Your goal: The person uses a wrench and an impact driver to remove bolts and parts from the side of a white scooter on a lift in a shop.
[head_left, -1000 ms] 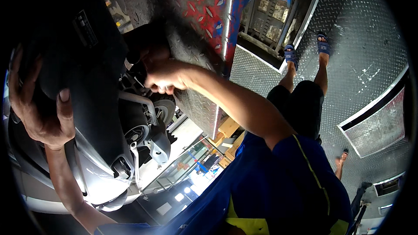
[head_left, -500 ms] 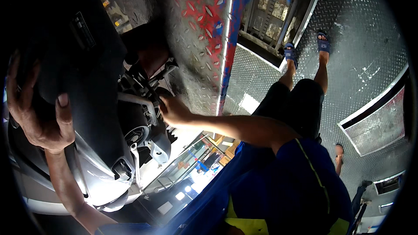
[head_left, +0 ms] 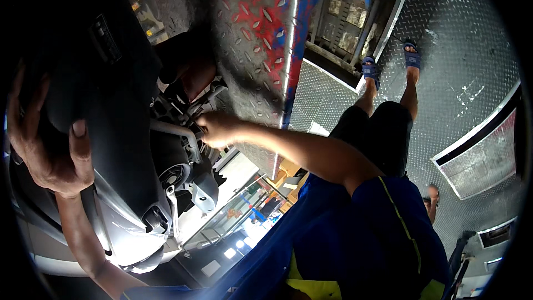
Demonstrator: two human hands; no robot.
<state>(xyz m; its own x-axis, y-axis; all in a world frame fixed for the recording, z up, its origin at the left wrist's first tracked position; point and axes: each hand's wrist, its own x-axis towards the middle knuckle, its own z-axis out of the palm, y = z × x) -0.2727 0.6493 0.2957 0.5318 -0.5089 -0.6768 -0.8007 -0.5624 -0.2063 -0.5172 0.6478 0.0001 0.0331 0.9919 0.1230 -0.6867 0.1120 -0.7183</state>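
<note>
A motor scooter with a black seat (head_left: 119,111) and pale silver body panels (head_left: 130,219) fills the left side. My left hand (head_left: 55,155) rests on the seat with its fingers spread and thumb raised. Beside the scooter's underside, my right hand (head_left: 217,129) is closed, its fingertips partly hidden among dark mechanical parts. What it grips, if anything, I cannot make out. A bent grey metal bar (head_left: 180,133) sits just left of that hand. Below it are a round black part (head_left: 175,175) and a silver lever (head_left: 173,205).
A worn red and blue diamond-plate ramp (head_left: 258,28) stands beyond my right hand. An opening in the floor (head_left: 338,28) shows metal framework, near my sandalled feet (head_left: 388,64). A glass display case (head_left: 233,211) is at the lower middle. Another person's foot (head_left: 433,193) shows at right.
My right hand and forearm have moved slightly upward beside the scooter's parts, and the hand has turned a little. My left hand stays on the seat.
</note>
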